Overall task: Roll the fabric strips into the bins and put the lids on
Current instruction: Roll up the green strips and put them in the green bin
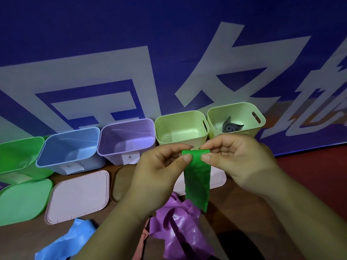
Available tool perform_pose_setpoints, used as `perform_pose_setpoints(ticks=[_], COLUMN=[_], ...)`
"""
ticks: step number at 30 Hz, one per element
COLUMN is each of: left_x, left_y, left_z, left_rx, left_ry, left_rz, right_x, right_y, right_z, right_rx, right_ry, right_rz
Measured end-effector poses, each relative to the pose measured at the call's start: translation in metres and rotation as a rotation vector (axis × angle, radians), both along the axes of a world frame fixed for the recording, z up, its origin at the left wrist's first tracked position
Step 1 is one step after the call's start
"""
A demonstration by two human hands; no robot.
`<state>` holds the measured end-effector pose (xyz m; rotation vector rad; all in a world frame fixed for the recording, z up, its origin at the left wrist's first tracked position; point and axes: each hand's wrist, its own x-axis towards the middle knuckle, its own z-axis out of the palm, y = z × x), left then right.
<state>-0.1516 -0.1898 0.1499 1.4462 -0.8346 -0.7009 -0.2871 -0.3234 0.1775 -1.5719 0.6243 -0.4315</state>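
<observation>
Both hands pinch the top edge of the green strip [197, 177], left hand [159, 171] and right hand [236, 162] at either corner, its tail hanging above the counter [309, 177]. Uneven thumbs could skew the roll, too fat for the green bin [16, 156].

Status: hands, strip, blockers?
Left hand, right hand pinch green strip at top end, roll barely started. Grey roll in far-right bin. Lids off. No blockers seen.

Blue banner [93, 34] with large white characters behind; brown tabletop [22, 239] (dim light).
</observation>
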Motion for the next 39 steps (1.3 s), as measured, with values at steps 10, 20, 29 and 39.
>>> perform_pose_setpoints(ticks=[10,20,29,39], left_x=[0.0,0.0,0.0,0.001], left_y=[0.003,0.006,0.006,0.005], left_z=[0.004,0.005,0.007,0.009], left_rx=[-0.074,-0.072,-0.036,-0.016], left_ry=[-0.046,0.053,0.132,-0.031], left_rz=[0.007,0.008,0.022,-0.035], right_x=[0.0,-0.001,-0.007,-0.007], right_y=[0.002,0.007,0.01,0.01], right_z=[0.005,0.007,0.003,0.003], right_rx=[0.061,-0.011,-0.115,-0.169], right_ry=[0.029,0.014,-0.076,-0.085], right_rz=[0.004,-0.024,0.038,-0.022])
